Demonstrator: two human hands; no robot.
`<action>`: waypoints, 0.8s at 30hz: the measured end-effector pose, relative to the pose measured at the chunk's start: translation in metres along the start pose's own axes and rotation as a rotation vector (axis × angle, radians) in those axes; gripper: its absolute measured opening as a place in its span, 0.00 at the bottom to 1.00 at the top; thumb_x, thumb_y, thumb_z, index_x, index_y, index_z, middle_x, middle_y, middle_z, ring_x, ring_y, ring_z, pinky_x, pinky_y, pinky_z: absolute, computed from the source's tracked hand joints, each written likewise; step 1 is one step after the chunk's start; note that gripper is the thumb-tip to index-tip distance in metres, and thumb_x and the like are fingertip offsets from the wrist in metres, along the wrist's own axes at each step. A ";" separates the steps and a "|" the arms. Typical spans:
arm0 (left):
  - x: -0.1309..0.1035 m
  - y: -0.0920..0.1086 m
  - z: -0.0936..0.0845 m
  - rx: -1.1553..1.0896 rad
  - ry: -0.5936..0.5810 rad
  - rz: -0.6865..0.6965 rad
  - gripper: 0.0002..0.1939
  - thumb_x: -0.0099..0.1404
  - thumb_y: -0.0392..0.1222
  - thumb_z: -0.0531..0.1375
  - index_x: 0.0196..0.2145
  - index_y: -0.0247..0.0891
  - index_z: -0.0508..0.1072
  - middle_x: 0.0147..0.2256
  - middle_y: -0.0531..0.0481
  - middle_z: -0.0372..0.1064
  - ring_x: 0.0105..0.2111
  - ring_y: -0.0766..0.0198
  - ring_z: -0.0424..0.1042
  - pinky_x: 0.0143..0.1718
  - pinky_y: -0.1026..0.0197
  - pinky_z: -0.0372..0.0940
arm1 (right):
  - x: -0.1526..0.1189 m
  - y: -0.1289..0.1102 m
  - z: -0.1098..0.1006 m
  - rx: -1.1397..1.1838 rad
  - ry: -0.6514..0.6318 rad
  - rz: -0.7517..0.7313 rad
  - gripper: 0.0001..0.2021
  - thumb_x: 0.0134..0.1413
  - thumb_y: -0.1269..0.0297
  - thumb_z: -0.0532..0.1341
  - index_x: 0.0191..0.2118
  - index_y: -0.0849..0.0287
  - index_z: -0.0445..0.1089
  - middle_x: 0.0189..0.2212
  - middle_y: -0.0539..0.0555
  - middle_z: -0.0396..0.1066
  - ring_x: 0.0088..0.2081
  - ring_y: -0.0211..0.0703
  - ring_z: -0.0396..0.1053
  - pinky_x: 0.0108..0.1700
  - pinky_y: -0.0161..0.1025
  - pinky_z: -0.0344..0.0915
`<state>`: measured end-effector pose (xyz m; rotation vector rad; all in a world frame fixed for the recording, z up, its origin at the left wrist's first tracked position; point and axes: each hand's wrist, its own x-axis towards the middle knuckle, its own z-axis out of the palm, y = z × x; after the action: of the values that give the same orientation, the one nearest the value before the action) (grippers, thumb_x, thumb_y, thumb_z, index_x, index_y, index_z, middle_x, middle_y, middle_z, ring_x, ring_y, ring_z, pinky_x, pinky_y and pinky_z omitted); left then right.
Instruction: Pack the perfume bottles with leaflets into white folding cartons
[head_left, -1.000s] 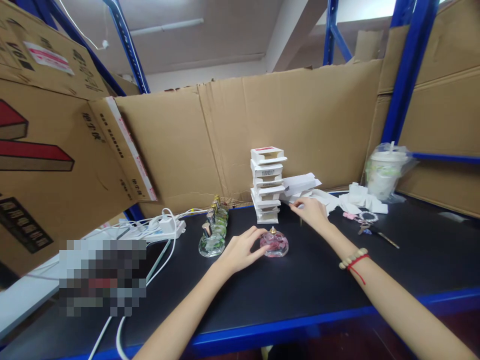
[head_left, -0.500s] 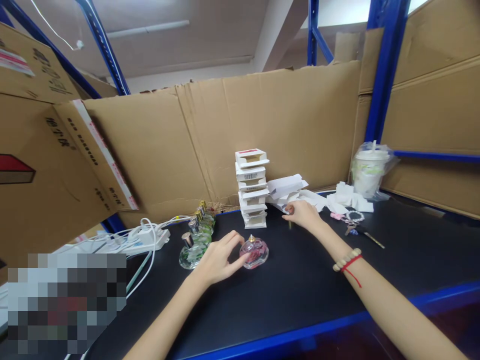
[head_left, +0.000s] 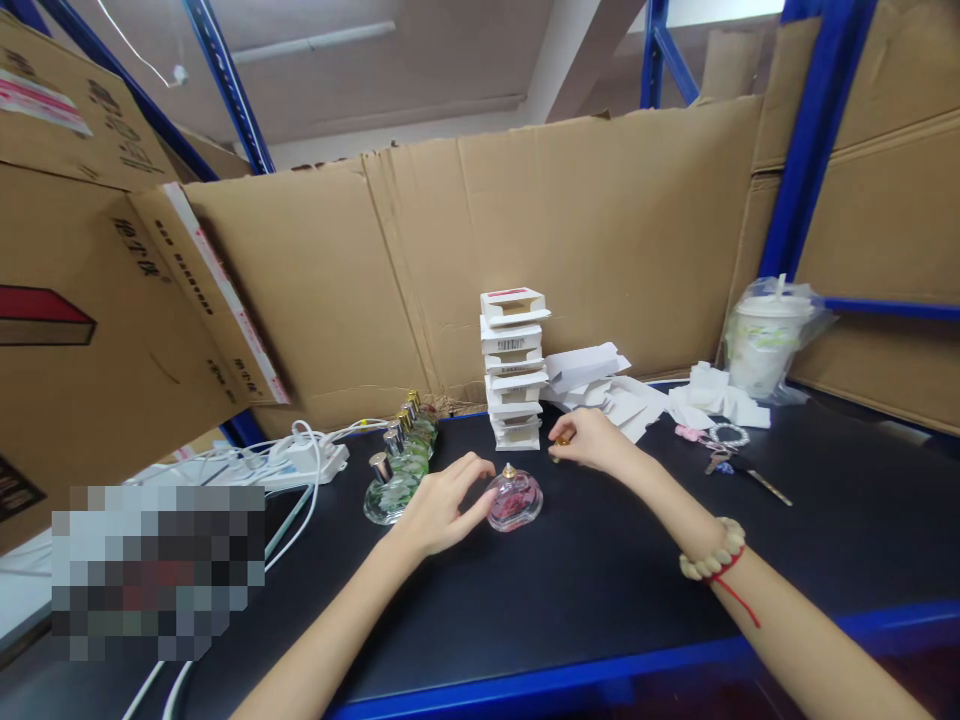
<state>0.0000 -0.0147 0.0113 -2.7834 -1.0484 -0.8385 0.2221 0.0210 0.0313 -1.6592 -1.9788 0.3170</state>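
A round, flat glass perfume bottle [head_left: 517, 502], pink inside, stands upright with its gold spray neck bare. My left hand [head_left: 448, 503] is at its left side, thumb against the front edge and index finger curled by the shoulder. My right hand [head_left: 592, 440] pinches a small gold perfume cap [head_left: 559, 449] just above the table, right of the bottle. Left of my left hand is a row of similar bottles with green in them; the nearest green perfume bottle [head_left: 386, 498] wears a silver cap, and those farther back have gold ones.
Behind the pink bottle rises a stack of open white boxes [head_left: 516, 368]. White paper pieces [head_left: 619, 395] lie beside it. Farther right are keys [head_left: 750, 475] and a bagged drink cup [head_left: 765, 340]. White cables and a power strip [head_left: 319, 460] run along the left. Cardboard walls [head_left: 600, 220] enclose the table.
My right hand has moved left with the gold cap, closer to the pink bottle. My left hand stays at the bottle. The whole view has shifted slightly.
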 end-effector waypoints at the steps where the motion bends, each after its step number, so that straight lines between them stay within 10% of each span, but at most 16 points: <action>1: 0.000 0.001 0.001 -0.004 -0.003 0.008 0.13 0.65 0.47 0.43 0.36 0.39 0.63 0.33 0.51 0.66 0.26 0.69 0.65 0.25 0.67 0.60 | -0.001 -0.005 0.002 0.084 0.049 -0.028 0.07 0.42 0.69 0.61 0.32 0.60 0.73 0.26 0.52 0.71 0.25 0.38 0.68 0.28 0.34 0.63; 4: 0.000 0.003 0.003 -0.010 0.002 0.026 0.12 0.65 0.46 0.44 0.38 0.39 0.63 0.32 0.52 0.66 0.25 0.69 0.65 0.27 0.67 0.60 | -0.007 -0.019 0.008 0.326 0.213 -0.116 0.12 0.51 0.63 0.54 0.38 0.60 0.71 0.26 0.52 0.69 0.20 0.34 0.65 0.24 0.34 0.63; 9: 0.000 0.002 0.006 0.010 0.026 0.040 0.13 0.65 0.46 0.45 0.39 0.37 0.63 0.29 0.52 0.65 0.24 0.69 0.64 0.25 0.67 0.60 | -0.011 -0.029 0.016 0.638 -0.035 -0.066 0.17 0.53 0.56 0.52 0.28 0.62 0.73 0.14 0.48 0.63 0.17 0.33 0.62 0.22 0.32 0.63; 24: 0.000 -0.003 0.004 0.018 0.004 -0.006 0.16 0.64 0.46 0.48 0.47 0.38 0.63 0.33 0.50 0.67 0.30 0.66 0.69 0.31 0.65 0.64 | -0.009 -0.024 0.009 0.915 -0.375 0.032 0.14 0.36 0.58 0.67 0.32 0.59 0.74 0.33 0.52 0.72 0.34 0.34 0.68 0.33 0.32 0.64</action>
<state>0.0001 -0.0114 0.0071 -2.7645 -1.0585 -0.8301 0.1982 0.0082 0.0334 -1.0614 -1.6211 1.3841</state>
